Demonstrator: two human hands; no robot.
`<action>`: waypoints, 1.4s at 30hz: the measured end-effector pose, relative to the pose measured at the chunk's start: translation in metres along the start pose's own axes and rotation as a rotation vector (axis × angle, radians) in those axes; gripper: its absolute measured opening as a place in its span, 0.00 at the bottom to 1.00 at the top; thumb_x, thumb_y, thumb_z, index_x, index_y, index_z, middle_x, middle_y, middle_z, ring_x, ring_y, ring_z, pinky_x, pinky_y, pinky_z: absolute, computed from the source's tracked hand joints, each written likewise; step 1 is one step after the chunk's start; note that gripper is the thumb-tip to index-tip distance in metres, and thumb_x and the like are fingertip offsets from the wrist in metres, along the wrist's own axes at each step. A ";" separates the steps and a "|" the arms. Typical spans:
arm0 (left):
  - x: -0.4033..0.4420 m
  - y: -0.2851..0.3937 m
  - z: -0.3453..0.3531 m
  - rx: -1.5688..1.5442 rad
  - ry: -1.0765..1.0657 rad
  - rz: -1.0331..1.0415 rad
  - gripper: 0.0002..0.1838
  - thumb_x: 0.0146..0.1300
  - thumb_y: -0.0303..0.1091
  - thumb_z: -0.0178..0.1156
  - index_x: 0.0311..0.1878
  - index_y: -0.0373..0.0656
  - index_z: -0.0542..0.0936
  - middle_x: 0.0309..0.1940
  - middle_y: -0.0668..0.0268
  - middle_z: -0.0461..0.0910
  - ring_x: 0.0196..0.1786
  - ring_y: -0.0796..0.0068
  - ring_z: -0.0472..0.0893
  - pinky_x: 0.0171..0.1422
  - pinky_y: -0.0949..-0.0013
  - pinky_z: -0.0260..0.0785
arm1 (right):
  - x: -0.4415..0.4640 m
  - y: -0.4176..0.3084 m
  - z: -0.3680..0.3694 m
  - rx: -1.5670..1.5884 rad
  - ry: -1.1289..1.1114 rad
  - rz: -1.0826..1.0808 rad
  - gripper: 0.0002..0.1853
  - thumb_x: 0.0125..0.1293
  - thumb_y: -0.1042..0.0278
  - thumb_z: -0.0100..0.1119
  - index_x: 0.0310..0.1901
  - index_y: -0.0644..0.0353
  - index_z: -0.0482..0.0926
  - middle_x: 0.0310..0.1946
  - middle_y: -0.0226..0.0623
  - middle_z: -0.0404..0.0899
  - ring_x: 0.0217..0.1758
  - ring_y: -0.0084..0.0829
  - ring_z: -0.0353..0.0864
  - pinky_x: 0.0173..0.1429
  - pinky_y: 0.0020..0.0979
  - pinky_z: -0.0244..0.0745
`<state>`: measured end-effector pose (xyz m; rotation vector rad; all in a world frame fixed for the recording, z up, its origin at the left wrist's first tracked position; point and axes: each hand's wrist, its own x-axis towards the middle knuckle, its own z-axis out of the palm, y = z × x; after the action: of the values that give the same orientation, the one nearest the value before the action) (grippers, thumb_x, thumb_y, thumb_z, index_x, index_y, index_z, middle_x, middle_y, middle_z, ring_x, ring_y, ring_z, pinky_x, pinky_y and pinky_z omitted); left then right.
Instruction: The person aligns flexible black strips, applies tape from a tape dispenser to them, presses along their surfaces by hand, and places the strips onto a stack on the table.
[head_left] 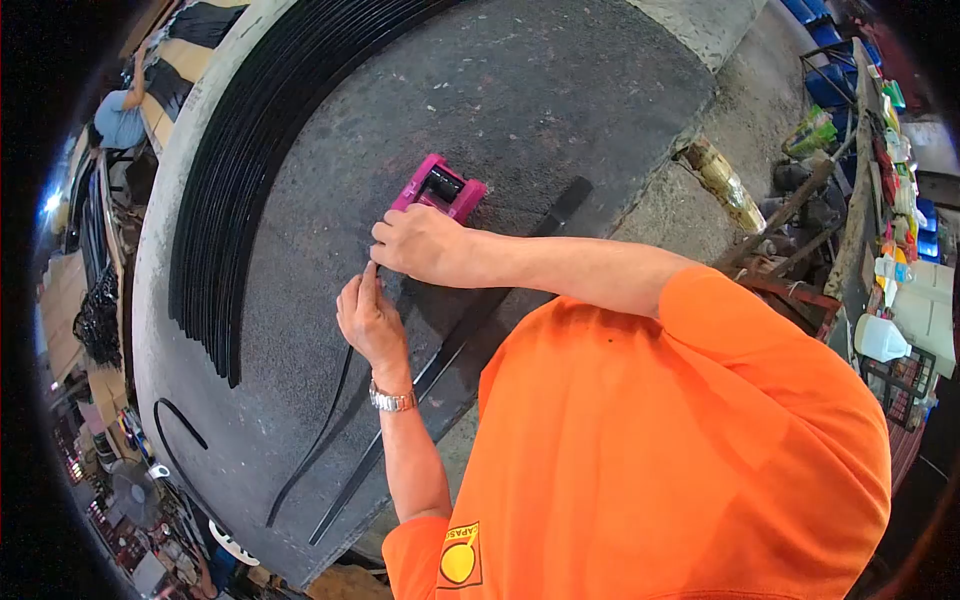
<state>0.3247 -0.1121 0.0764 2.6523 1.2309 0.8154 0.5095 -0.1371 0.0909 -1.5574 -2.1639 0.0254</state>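
My left hand (370,320), with a metal watch on its wrist, is closed in a pinch on a thin black strip (342,385). The strip trails from the fingers down across the dark table. My right hand (420,240) is just above the left, fingers curled together at the strip's upper end. What exactly its fingertips grip is hidden. Right behind that hand lies a bright pink frame-like tool (436,186) with a dark middle; the hand covers its near end, and I cannot tell whether they touch.
A curved bundle of long black strips (215,230) lies along the table's left side. Flat black strips (450,345) run diagonally under my right forearm. A bent black strip (180,450) hangs near the lower left edge. Another person (120,120) stands far left.
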 end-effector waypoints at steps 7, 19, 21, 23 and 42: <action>0.006 -0.005 0.016 -0.009 -0.011 0.057 0.12 0.63 0.25 0.65 0.49 0.45 0.86 0.44 0.65 0.84 0.46 0.60 0.82 0.48 0.58 0.73 | -0.004 -0.002 0.008 -0.051 0.008 -0.008 0.04 0.61 0.65 0.61 0.34 0.52 0.83 0.35 0.30 0.79 0.44 0.33 0.81 0.45 0.37 0.76; 0.039 0.038 0.038 0.044 -0.029 0.029 0.11 0.65 0.30 0.66 0.50 0.47 0.87 0.41 0.66 0.87 0.44 0.63 0.84 0.46 0.59 0.75 | -0.026 0.092 -0.037 -0.097 -0.002 0.026 0.09 0.55 0.67 0.66 0.39 0.48 0.83 0.38 0.29 0.81 0.47 0.34 0.82 0.48 0.38 0.77; 0.041 0.041 0.037 0.050 -0.048 0.010 0.11 0.65 0.30 0.66 0.50 0.46 0.87 0.41 0.65 0.87 0.44 0.63 0.85 0.46 0.59 0.76 | -0.037 0.116 -0.051 -0.130 -0.001 0.032 0.09 0.56 0.68 0.65 0.39 0.50 0.82 0.38 0.30 0.81 0.48 0.36 0.83 0.47 0.39 0.77; 0.045 0.044 0.037 0.052 -0.049 0.026 0.10 0.65 0.30 0.66 0.49 0.46 0.87 0.41 0.64 0.87 0.43 0.62 0.85 0.46 0.59 0.77 | -0.047 0.142 -0.062 -0.197 -0.021 0.073 0.07 0.59 0.65 0.64 0.39 0.49 0.83 0.39 0.32 0.82 0.48 0.37 0.83 0.47 0.42 0.78; 0.074 0.076 0.038 0.154 -0.177 -0.027 0.10 0.68 0.39 0.65 0.45 0.46 0.88 0.38 0.62 0.88 0.41 0.59 0.86 0.45 0.58 0.78 | -0.235 0.401 -0.232 -0.541 -0.100 0.688 0.10 0.77 0.55 0.53 0.52 0.44 0.79 0.50 0.32 0.83 0.56 0.45 0.82 0.55 0.48 0.79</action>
<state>0.4346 -0.1038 0.0986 2.7488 1.3291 0.4866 1.0132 -0.2646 0.0996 -2.5924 -1.6673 -0.2856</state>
